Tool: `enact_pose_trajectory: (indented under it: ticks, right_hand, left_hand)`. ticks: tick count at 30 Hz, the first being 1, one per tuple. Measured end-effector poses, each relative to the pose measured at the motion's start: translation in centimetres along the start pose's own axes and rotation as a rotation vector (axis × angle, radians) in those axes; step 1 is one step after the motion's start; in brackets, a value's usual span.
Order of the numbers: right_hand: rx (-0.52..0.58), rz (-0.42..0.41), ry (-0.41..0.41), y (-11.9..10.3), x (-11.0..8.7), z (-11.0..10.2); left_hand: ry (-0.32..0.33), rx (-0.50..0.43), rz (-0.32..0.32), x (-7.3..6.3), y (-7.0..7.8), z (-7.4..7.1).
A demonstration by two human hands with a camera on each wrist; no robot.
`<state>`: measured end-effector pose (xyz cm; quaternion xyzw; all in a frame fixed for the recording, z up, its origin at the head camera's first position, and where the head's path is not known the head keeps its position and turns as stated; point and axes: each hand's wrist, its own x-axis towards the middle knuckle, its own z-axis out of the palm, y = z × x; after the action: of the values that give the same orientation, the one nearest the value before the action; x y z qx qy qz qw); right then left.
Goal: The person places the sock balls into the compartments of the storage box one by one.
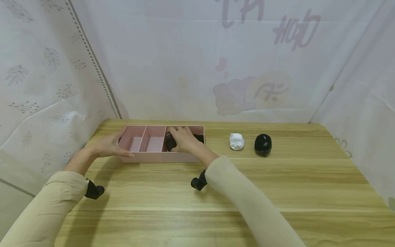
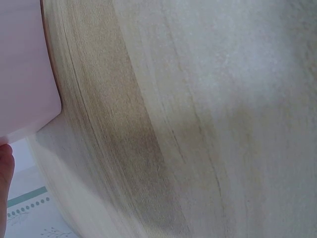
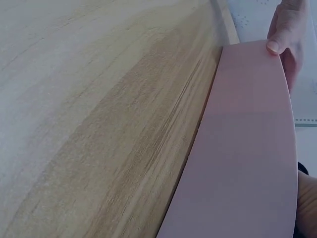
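A pink divided box point(image 1: 160, 157) stands near the back left of the table. My left hand point(image 1: 107, 145) holds its left end, thumb at the front rim; the right wrist view also shows that thumb point(image 3: 275, 46) over the rim. My right hand point(image 1: 186, 141) reaches into a compartment right of the middle, fingers curled round a soft-looking black bundle point(image 1: 170, 142). The hand hides part of this bundle. Another dark item point(image 1: 200, 138) lies in the rightmost compartment. The two left compartments show bare pink floors.
Right of the box, a crumpled white bundle point(image 1: 236, 141) and a shiny black rounded bundle point(image 1: 263, 145) sit on the wooden table point(image 1: 296, 192). Patterned white curtains point(image 1: 166, 68) hang behind and at both sides. Black wrist-camera mounts point(image 1: 94, 190) stick out below both sleeves.
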<state>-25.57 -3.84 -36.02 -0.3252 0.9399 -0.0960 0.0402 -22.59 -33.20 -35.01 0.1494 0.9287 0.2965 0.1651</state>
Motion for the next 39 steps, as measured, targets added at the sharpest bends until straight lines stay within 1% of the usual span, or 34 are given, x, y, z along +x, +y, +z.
enact_pose_trajectory:
  ticks: [9, 15, 20, 22, 24, 27, 30, 32, 34, 36, 39]
  right_hand:
    - [-0.084, 0.021, -0.090, 0.0, 0.4, -0.3]
    - [-0.133, 0.022, -0.112, -0.1, 0.4, -0.3]
    - [-0.134, 0.001, -0.120, 0.1, 0.3, -0.3]
    - [-0.103, -0.017, -0.111, 0.3, 0.1, -0.4]
    - [-0.060, -0.040, -0.091, 0.6, -0.2, -0.7]
    - [0.047, -0.077, -0.027, 1.4, -1.0, -1.2]
    - [0.154, -0.111, 0.080, 2.8, -2.2, -2.1]
    - [0.242, -0.123, 0.156, 4.3, -3.3, -2.8]
    - [0.323, -0.116, 0.220, 6.1, -4.5, -3.5]
    - [0.389, -0.099, 0.267, 8.1, -5.9, -4.0]
    - [0.429, -0.014, 0.275, 11.1, -8.0, -4.3]
  left_hand:
    - [0.004, 0.007, 0.002, 0.0, 0.1, 0.0]
    - [0.017, 0.015, 0.027, 0.1, 0.1, 0.0]
    - [0.023, 0.025, 0.035, 0.1, 0.0, 0.1]
    - [0.023, 0.024, 0.035, 0.1, 0.0, 0.2]
    - [0.024, 0.024, 0.034, 0.0, 0.0, 0.2]
    - [0.020, 0.015, 0.031, 0.0, 0.0, 0.2]
    - [0.013, 0.006, 0.033, -0.1, 0.0, 0.2]
    - [0.013, 0.011, 0.037, -0.1, 0.1, 0.2]
    - [0.013, 0.009, 0.036, -0.1, 0.1, 0.2]
    - [0.013, 0.010, 0.032, -0.1, 0.1, 0.1]
    - [0.009, 0.005, 0.025, -0.1, 0.2, 0.1]
